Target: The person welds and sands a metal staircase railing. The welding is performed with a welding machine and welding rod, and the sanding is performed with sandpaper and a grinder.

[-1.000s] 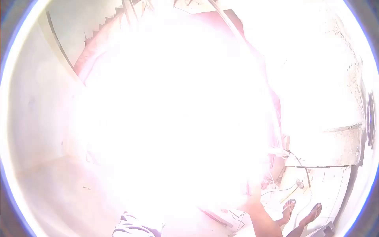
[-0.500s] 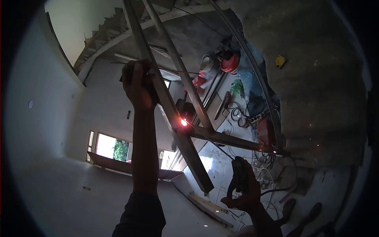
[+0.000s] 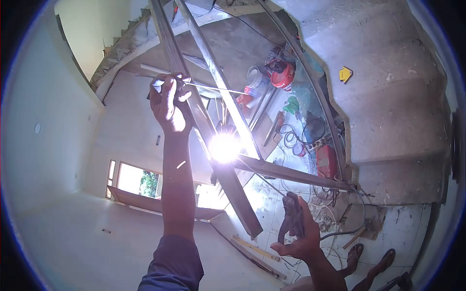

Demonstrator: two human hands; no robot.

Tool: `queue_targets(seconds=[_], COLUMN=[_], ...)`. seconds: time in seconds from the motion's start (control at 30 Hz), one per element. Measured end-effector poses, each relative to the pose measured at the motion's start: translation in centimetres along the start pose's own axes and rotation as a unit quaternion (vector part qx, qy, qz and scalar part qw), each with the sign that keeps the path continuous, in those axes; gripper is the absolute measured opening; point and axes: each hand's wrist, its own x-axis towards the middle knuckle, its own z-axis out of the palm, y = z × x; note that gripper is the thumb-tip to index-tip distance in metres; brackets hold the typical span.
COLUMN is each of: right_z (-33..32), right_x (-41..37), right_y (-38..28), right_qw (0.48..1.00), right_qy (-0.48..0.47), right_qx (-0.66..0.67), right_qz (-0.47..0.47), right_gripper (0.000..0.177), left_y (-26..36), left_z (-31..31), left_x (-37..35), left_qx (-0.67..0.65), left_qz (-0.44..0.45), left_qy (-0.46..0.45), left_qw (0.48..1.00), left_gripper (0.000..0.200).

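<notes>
My left hand is closed at the edge of a long square metal tube, its fingers curled against it. A small pale patch shows by its fingers. In my right hand is a dark welding electrode holder, its fingers wrapped round the handle. From it a thin electrode runs up left to a bright welding arc on the tube. The glare hides the joint there. A crosswise metal tube runs right from the arc, and a slanting metal tube meets it.
A curved metal bar runs along the broken slab edge. Below are a red box, cables, a red helmet-like object and a bucket. A yellow arrow-shaped piece lies on concrete. A person's feet show lower right.
The small orange glow at the joint has become a bright white arc, lighting up the whole scene. A bright thin streak now shows right of my left hand. Both hands stay nearly in place.
</notes>
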Motion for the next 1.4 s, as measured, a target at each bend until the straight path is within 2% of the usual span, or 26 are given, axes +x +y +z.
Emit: queue_targets(seconds=[0.07,0.13,0.2,0.23,0.3,0.33,0.43,0.5,0.53,0.6,0.63,0.7,0.77,0.83,0.87,0.9,0.97,1.03,1.07,1.1,1.13,1.17,1.23,1.3,1.37,1.4], right_z=[-0.4,-0.1,-0.2,-0.4,-0.9,-1.9,-5.2,-7.5,-8.2,-8.9,-10.1,-12.7,-13.7,-15.7,-17.0,-17.3,-16.9,-20.1,-21.3,-22.9,-26.9,-29.4,-32.4,-33.2,-34.5,-34.2], right_x=[-0.6,-0.7,-0.6,-0.9,-1.5,-2.7,-4.7,-5.8,-6.2,-7.1,-7.7,-9.2,-9.8,-11.1,-11.6,-11.6,-11.8,-12.4,-12.6,-13.0,-13.9,-13.2,-12.8,-10.1,-6.1,-3.8], right_y=[0.5,1.2,0.8,0.3,-0.5,2.2,-0.3,-2.1,-3.8,-7.8,-8.6,-9.9,-12.1,-13.1,-13.3,-14.9,-18.1,-19.2,-19.8,-20.2,-19.3,-18.8,-19.8,-21.8,-22.3,-22.3], right_qw=[0.999,0.996,0.996,0.996,0.986,0.976,0.931,0.904,0.902,0.889,0.891,0.868,0.871,0.869,0.845,0.846,0.867,0.873,0.877,0.880,0.876,0.877,0.831,0.850,0.841,0.854], right_qy=[-0.036,-0.030,0.007,0.057,0.155,0.211,0.319,0.365,0.361,0.384,0.376,0.400,0.367,0.360,0.351,0.341,0.328,0.308,0.300,0.290,0.286,0.276,0.312,0.297,0.337,0.330], right_qx=[-0.021,0.076,0.080,0.065,0.039,-0.045,-0.149,-0.204,-0.222,-0.200,-0.215,-0.269,-0.310,-0.303,-0.383,-0.390,-0.302,-0.297,-0.307,-0.317,-0.341,-0.346,-0.430,-0.404,-0.379,-0.372], right_qz=[0.007,-0.024,-0.029,-0.006,0.043,0.021,0.094,0.086,0.081,0.149,0.138,0.119,0.107,0.151,0.127,0.126,0.223,0.232,0.218,0.204,0.183,0.189,0.166,0.161,0.191,0.149], right_gripper=[0.124,0.118,0.120,0.119,0.118,0.108,0.082,0.069,0.069,0.062,0.062,0.076,0.078,0.079,0.081,0.081,0.083,0.083,0.082,0.081,0.079,0.079,0.070,0.068,0.068,0.068], left_y=[0.0,-0.1,-0.1,-0.5,0.5,0.7,1.4,1.5,0.8,0.4,0.3,0.8,0.8,1.7,2.6,3.6,8.3,11.0,14.2,14.2,14.6,16.2,17.5,19.6,23.1,24.5], left_z=[-0.5,-0.5,0.0,-0.6,-0.3,-0.1,-0.2,-0.6,-0.4,-0.4,-0.4,-0.4,-1.0,-1.5,-1.5,-1.1,-1.2,-1.0,-1.0,-1.0,-1.5,-1.9,-4.1,-5.5,-6.0,-6.0], left_x=[0.3,0.5,0.2,0.5,0.4,0.3,0.1,0.2,0.3,0.5,0.7,0.6,1.1,0.4,-0.3,-0.5,-3.7,-9.7,-12.5,-16.6,-20.5,-23.7,-31.3,-37.9,-41.1,-42.8], left_qx=[0.039,-0.025,-0.064,-0.068,-0.036,-0.075,-0.134,-0.177,-0.194,-0.227,-0.244,-0.244,-0.283,-0.282,-0.328,-0.374,-0.329,-0.283,-0.194,-0.195,-0.178,-0.153,-0.120,-0.008,0.101,0.129], left_qz=[-0.023,-0.050,-0.022,-0.026,-0.076,-0.089,-0.118,-0.116,-0.116,-0.121,-0.128,-0.131,-0.167,-0.186,-0.191,-0.190,-0.188,-0.175,-0.198,-0.184,-0.209,-0.252,-0.260,-0.270,-0.305,-0.300], left_qy=[0.014,-0.003,-0.004,-0.031,0.013,0.006,0.026,0.027,0.005,0.017,0.015,0.044,0.038,0.064,0.106,0.145,0.202,0.289,0.344,0.407,0.482,0.588,0.657,0.672,0.692,0.698], left_qw=[0.999,0.998,0.998,0.997,0.996,0.993,0.984,0.977,0.974,0.966,0.961,0.960,0.944,0.939,0.919,0.896,0.903,0.897,0.897,0.873,0.832,0.753,0.698,0.690,0.646,0.638], left_gripper=[0.013,0.011,0.012,0.013,0.014,0.016,0.013,0.014,0.015,0.014,0.013,0.013,0.014,0.016,0.017,0.018,0.019,0.019,0.018,0.018,0.018,0.017,0.016,0.016,0.017,0.017])
